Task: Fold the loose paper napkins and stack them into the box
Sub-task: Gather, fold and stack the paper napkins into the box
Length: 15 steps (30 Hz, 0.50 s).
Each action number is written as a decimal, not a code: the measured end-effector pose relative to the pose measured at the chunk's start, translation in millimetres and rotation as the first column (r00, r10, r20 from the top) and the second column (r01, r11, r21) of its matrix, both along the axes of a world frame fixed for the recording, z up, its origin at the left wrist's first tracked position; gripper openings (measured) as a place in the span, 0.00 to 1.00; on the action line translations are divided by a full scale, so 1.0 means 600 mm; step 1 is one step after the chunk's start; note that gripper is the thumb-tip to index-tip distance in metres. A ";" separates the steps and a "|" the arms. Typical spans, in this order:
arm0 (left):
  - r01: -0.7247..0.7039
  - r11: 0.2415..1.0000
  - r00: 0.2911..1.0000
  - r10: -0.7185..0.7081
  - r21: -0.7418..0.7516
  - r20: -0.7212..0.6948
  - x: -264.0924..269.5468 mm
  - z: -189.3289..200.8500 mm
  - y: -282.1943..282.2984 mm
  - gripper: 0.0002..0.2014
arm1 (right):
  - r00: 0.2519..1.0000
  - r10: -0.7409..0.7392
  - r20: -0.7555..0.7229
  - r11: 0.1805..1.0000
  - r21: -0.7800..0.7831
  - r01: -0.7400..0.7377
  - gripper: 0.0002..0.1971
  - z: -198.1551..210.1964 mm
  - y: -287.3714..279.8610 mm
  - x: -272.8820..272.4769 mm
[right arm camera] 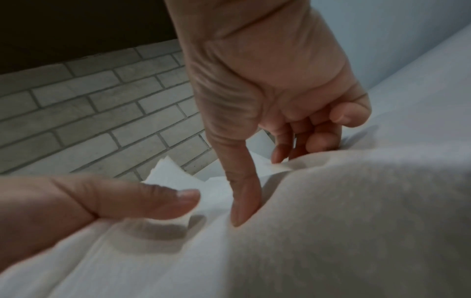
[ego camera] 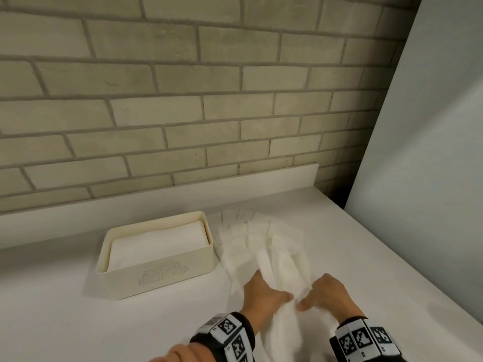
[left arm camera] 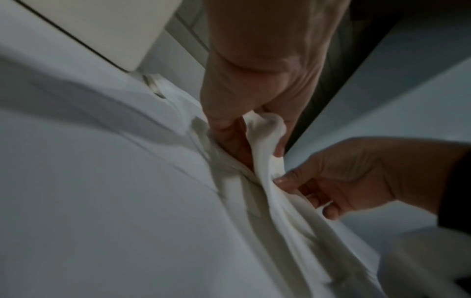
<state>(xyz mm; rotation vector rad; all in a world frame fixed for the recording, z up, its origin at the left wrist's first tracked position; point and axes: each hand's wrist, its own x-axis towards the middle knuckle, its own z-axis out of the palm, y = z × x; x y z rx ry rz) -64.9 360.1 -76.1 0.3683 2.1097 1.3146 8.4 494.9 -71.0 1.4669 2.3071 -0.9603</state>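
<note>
- napkin (ego camera: 283,322) bunched into a long rumpled strip is being held up off the white counter (ego camera: 78,309), running from the near edge toward the pile beyond.
- left hand (ego camera: 264,296) is gripping the strip's left side; in the left wrist view its fingers (left arm camera: 229,129) are curling round a fold of the paper, thumb on the other side.
- right hand (ego camera: 330,293) is pinching the same napkin just beside the left hand, thumb (right arm camera: 242,201) pressing down into the paper with the fingers tucked behind it (the two thumbs are nearly touching in the head view).
- loose napkins (ego camera: 261,236) are lying fanned out in an overlapping heap on the counter, just right of the box and beyond the hands.
- cream box (ego camera: 156,278) with a dotted cloud on its front wall is sitting open on the counter to the left, holding a flat stack of folded napkins (ego camera: 159,246) that is reaching close to the rim.
- brick wall (ego camera: 183,100) is standing behind the counter, and a pale panel (ego camera: 431,152) is rising at the right.
</note>
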 end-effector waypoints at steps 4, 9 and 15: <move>-0.001 1.000 1.000 0.001 -0.005 0.006 0.000 -0.001 0.003 0.26 | 0.999 0.018 -0.044 0.999 -0.035 -0.019 0.32 -0.002 0.001 0.002; 0.017 0.999 0.995 -0.014 0.035 -0.099 0.005 0.008 -0.009 0.17 | 0.952 -0.160 -0.261 0.984 -0.124 0.131 0.45 0.005 0.008 0.029; -0.067 0.990 0.997 0.069 0.121 -0.016 -0.002 0.013 -0.031 0.21 | 0.853 -0.223 -0.472 0.935 -0.351 0.051 0.26 0.029 0.003 0.043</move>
